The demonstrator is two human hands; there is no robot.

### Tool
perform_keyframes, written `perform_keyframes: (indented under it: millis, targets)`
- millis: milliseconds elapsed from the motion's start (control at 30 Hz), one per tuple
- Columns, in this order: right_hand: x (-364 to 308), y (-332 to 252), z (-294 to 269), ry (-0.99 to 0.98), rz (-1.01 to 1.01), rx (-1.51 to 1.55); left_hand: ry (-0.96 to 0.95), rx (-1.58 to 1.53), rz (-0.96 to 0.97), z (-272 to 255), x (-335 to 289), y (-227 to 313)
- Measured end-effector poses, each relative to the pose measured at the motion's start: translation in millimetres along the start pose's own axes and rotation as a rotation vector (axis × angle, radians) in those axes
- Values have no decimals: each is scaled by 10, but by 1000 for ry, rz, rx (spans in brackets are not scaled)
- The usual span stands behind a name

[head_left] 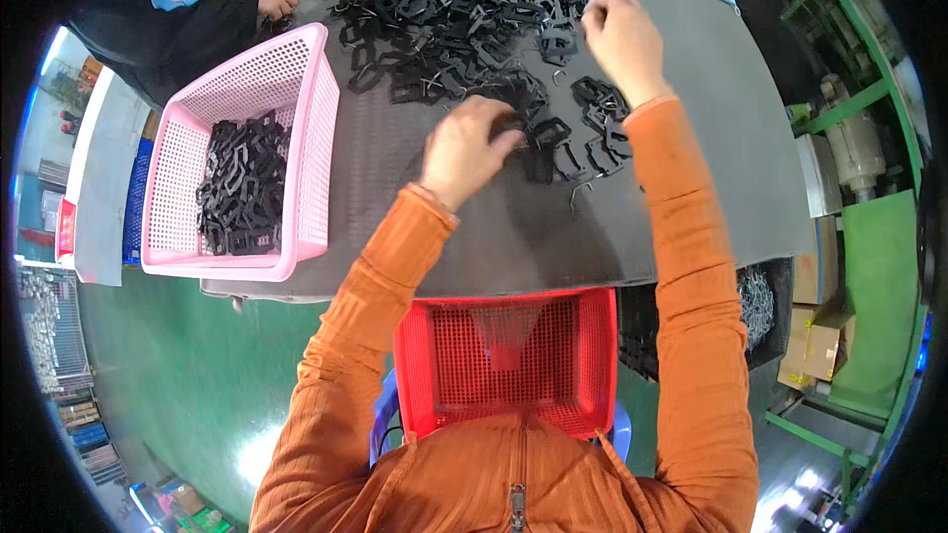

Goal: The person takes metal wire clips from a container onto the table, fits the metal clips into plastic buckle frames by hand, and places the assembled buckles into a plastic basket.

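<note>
On table (415,237), left hand (466,150) apparently pinches black clip (549,130).

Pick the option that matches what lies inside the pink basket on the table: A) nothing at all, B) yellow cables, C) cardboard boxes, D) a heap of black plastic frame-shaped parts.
D: the pink basket at the person's left holds a heap of black plastic parts, the same kind as the large pile spread on the dark table.
</note>
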State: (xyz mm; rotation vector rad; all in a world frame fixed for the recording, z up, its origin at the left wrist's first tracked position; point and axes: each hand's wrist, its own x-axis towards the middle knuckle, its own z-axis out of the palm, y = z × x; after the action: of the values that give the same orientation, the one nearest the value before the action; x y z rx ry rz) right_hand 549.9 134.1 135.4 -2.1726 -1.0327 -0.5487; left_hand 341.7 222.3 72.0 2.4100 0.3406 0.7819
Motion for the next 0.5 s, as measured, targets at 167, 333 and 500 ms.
perform_keyframes:
  millis: [167, 333, 500]
  targets:
    - [-77, 377, -216, -439, -42, 96, -107, 168, -51, 350, -22, 209]
    - [-755, 213, -390, -772, -84, 232, 268, 20, 107, -36, 195, 237]
    - [-1199, 252, -480, -735, -58, -17, 179, 94, 140, -167, 354, 140]
